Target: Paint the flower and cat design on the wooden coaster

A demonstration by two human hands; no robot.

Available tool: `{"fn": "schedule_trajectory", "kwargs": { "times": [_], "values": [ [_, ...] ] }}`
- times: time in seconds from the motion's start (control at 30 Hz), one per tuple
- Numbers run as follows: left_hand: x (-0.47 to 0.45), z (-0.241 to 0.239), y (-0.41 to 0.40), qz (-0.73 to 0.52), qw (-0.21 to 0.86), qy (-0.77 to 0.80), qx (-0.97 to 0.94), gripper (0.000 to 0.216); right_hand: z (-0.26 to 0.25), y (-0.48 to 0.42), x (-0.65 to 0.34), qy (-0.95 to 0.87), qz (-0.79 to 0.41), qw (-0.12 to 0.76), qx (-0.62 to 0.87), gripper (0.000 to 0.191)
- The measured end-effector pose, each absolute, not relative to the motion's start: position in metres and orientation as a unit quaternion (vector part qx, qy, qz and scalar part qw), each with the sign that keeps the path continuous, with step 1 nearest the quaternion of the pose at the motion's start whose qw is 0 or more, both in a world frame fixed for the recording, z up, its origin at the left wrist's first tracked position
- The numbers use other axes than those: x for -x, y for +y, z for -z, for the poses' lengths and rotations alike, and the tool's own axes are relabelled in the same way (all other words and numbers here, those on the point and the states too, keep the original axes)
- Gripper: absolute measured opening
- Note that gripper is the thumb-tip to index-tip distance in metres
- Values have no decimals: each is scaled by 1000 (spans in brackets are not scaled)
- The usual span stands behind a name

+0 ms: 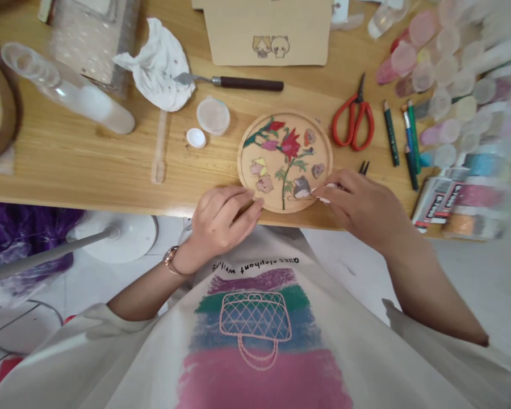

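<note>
A round wooden plaque (276, 156) with a raised rim lies near the table's front edge. On it are a red flower with a green stem and several small animal figures, among them a grey-and-white one (301, 187). My left hand (225, 220) grips the plaque's lower-left rim between thumb and fingers. In my right hand (360, 204) a small piece of white tissue (325, 199) is pinched, mostly covered by the fingers. Its tip meets the plaque's lower-right side, close beside the grey-and-white figure.
Behind the plaque lies a palette knife (249, 83), its blade on a crumpled white cloth (159, 65). Red-handled scissors (353, 119), pencils (390, 133) and many small jars (443, 102) are at the right. A lidded cup (213, 115) and clear bottle (89, 102) stand left.
</note>
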State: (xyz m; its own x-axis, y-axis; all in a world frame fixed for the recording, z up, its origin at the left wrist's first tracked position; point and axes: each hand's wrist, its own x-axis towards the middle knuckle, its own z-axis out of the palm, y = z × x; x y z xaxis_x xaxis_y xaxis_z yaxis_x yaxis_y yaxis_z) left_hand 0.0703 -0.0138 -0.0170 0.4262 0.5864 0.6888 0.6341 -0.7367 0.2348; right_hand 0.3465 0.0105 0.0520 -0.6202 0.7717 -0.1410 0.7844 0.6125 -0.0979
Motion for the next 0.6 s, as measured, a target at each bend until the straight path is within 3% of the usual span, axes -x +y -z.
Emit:
{"fn": "schedule_trajectory", "kwargs": {
  "times": [0.13,0.3,0.6],
  "values": [
    [-71,17,-14,398,21,-362,843,18,-54,11,-344,881,24,68,-467,35],
    [-71,19,-14,403,23,-356,843,17,-55,9,-349,857,-19,28,-514,28],
    [-73,18,-13,414,38,-350,839,15,-48,3,-344,877,28,-17,-480,25]
  ]
}}
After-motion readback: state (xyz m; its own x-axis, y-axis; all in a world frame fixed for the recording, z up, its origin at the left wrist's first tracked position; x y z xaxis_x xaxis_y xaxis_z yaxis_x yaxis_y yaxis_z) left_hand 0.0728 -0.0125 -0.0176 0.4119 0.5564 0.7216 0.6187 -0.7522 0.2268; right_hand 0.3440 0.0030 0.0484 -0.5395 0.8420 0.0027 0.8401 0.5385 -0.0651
